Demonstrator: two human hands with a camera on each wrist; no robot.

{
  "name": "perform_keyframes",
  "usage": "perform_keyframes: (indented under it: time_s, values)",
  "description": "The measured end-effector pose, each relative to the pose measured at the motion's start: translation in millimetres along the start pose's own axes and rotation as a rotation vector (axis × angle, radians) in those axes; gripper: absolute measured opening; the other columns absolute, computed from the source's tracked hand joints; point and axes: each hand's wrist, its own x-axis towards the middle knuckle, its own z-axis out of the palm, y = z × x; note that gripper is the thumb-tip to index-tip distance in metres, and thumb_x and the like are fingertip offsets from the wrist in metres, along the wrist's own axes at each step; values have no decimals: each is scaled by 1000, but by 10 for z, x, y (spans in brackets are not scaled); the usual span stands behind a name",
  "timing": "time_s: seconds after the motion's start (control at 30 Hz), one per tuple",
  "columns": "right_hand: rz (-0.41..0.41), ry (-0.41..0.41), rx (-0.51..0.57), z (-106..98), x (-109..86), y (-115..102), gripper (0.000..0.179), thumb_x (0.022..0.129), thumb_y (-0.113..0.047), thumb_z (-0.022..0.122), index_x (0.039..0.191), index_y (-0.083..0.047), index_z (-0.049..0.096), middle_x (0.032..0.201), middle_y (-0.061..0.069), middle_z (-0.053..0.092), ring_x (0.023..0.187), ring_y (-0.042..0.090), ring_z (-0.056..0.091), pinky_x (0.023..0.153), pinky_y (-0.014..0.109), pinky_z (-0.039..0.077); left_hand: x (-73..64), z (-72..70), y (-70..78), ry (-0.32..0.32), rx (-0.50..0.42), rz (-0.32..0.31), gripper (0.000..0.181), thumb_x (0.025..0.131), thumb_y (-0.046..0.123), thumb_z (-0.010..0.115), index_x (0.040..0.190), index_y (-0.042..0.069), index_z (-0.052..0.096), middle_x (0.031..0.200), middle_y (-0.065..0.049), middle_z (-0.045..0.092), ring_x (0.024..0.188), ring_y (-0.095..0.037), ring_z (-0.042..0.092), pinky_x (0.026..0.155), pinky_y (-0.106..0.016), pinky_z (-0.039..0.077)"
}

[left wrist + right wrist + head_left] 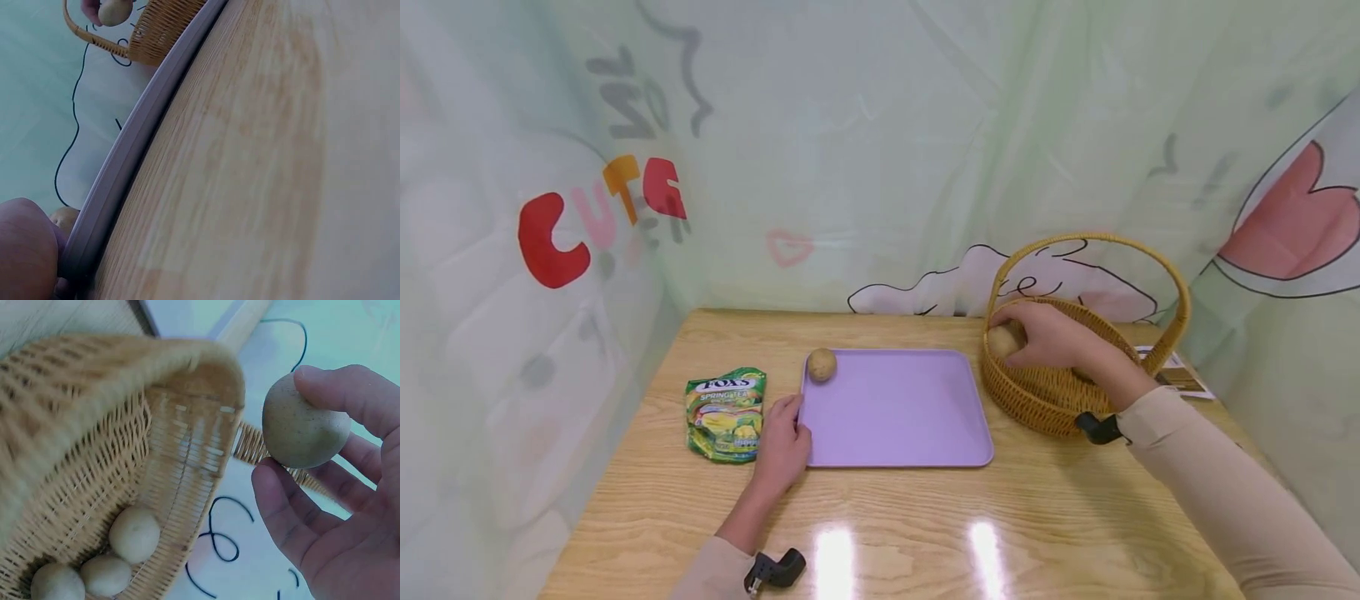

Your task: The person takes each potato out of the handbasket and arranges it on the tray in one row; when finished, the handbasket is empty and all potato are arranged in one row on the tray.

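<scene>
My right hand point(1037, 332) holds a potato point(305, 422) between thumb and fingers, by the left side of the wicker basket point(1037, 408). Several more potatoes point(134, 534) lie at the bottom of the basket. My left hand point(784, 446) grips the left edge of a purple tray point(895, 408), its fingertips at the rim. On the tray's far left corner sits another potato point(822, 365), which shows in the left wrist view partly hidden behind the hand.
A green candy bag point(726, 415) marked Fox's lies left of the tray on the wooden table point(895, 525). The basket's tall handle point(1101, 237) arches over it. Behind the basket's right side is a printed card point(1191, 382). A printed curtain point(850, 150) hangs around the table.
</scene>
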Motion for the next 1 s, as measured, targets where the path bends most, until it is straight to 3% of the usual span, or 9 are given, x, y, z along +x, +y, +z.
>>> perform_keyframes:
  time_s: [0.3,0.67,1.0]
  values:
    - [-27,15,83,159,109,-223,56,72,-12,82,125,-10,62,112,6,60,87,20,53,72,35,48,-6,26,-36,1,-3,-4,47,85,-6,54,132,-10,53,131,-22,54,124,-38,48,102,-49,42]
    - [-107,35,111,387,400,-514,54,70,-13,82,121,-9,63,110,6,60,85,21,54,70,34,48,39,14,-44,-8,20,-5,46,87,-4,54,133,-9,54,132,-20,53,123,-36,47,103,-47,42]
    - [-153,56,125,740,716,-634,54,70,-14,82,121,-6,65,110,7,63,82,19,56,69,33,48,53,35,-95,50,21,72,47,81,-8,54,128,-12,57,125,-23,57,118,-39,52,101,-48,43]
